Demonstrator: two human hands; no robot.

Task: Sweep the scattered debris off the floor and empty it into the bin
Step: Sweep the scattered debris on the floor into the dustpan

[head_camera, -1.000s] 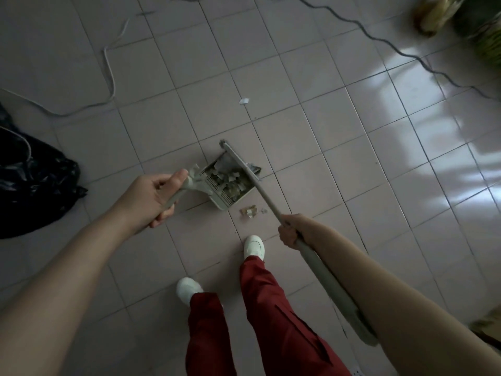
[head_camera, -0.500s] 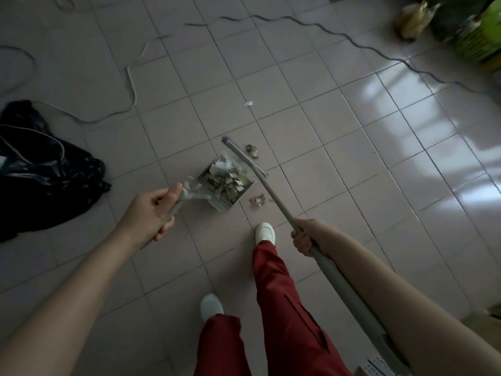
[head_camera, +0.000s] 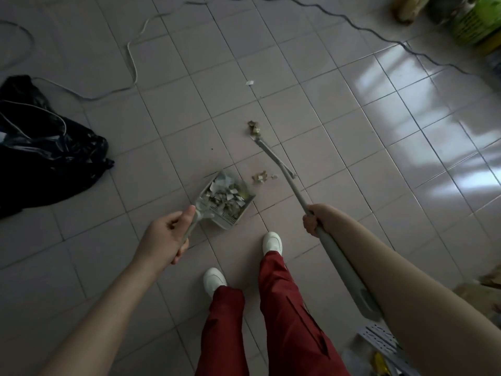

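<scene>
Dustpan (head_camera: pixel 230 210) full of paper scraps (head_camera: pixel 225 195), left fingers (head_camera: pixel 173 226) wrapping its handle, right fingers (head_camera: pixel 311 222) gripping broom (head_camera: pixel 287 180).

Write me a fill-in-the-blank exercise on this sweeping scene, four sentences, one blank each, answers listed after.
1. The left hand holds the handle of a ____ full of debris.
2. The right hand grips the long grey handle of the ____.
3. The crumpled bag lying on the floor at the left is ____ in colour.
4. The person's trousers are ____ in colour.

Answers: dustpan; broom; black; red
</scene>
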